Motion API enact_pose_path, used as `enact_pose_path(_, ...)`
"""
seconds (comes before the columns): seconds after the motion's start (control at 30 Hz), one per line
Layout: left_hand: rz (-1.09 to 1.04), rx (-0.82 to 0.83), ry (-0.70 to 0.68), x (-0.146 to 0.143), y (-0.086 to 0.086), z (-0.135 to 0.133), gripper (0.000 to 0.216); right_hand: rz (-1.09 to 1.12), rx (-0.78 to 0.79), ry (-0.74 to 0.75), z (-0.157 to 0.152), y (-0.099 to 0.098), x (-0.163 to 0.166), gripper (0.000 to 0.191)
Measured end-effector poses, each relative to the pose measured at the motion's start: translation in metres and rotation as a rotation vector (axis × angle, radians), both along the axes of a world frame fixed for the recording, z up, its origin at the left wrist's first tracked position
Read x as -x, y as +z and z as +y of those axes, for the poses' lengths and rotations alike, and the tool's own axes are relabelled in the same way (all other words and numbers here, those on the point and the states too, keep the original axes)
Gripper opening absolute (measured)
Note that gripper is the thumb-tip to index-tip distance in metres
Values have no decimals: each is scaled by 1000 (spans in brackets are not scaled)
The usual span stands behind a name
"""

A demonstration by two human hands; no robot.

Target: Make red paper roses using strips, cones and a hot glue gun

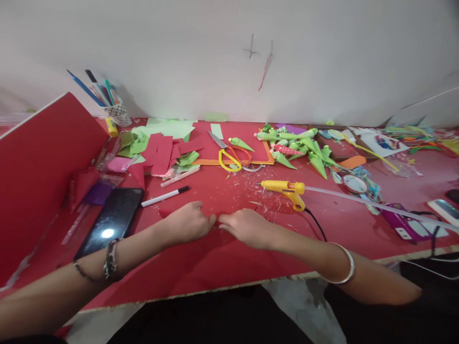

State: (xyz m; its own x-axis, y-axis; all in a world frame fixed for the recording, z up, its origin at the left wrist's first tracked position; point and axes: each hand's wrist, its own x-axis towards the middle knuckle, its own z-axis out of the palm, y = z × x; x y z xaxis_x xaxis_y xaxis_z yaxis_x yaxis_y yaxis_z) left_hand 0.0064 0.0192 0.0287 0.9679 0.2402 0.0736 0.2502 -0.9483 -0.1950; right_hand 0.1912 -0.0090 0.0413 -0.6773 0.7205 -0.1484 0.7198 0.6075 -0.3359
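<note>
The head view shows both hands meeting low over the desk (pixel 229 274), with a piece of red paper (pixel 217 221) between their fingertips. The left hand (pixel 190 222) curls around to pinch it, thumb toward the right; the right hand (pixel 249 228) has its fingers pressed together at the paper's other side. Most of the paper is hidden by the hands. Any lettering on the yellow glue gun (pixel 285 187) or the purple box (pixel 404 223) at far right is too small to read. The desk's red top carries pale scraps near the gun's nozzle, scissors (pixel 224 145), a capped marker (pixel 163 196), a dark phone (pixel 114 215) reflecting a light, and heaped green paper cones (pixel 316 162). Behind stands a plain pale wall (pixel 172 57) with two thin threads (pixel 266 69) on it.
</note>
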Motion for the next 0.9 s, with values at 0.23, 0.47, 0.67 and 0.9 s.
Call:
enact_pose_path(0.23, 30, -105, -58, -2, 5, 1, 29, 286, 545, -64, 9, -9, -1, 32)
enact_pose_path(0.47, 25, -138, -38, 6, 5, 19, 23, 25, 100, -182, 3, -4, -7, 29)
enact_pose_path(0.67, 41, -198, -38, 18, 7, 33, 22, 115, 142, -275, -8, 1, -32, 27)
enact_pose_path(0.9, -9, -198, -107, 7, 12, 35, 23, 105, 178, -356, -25, 12, -37, 28)
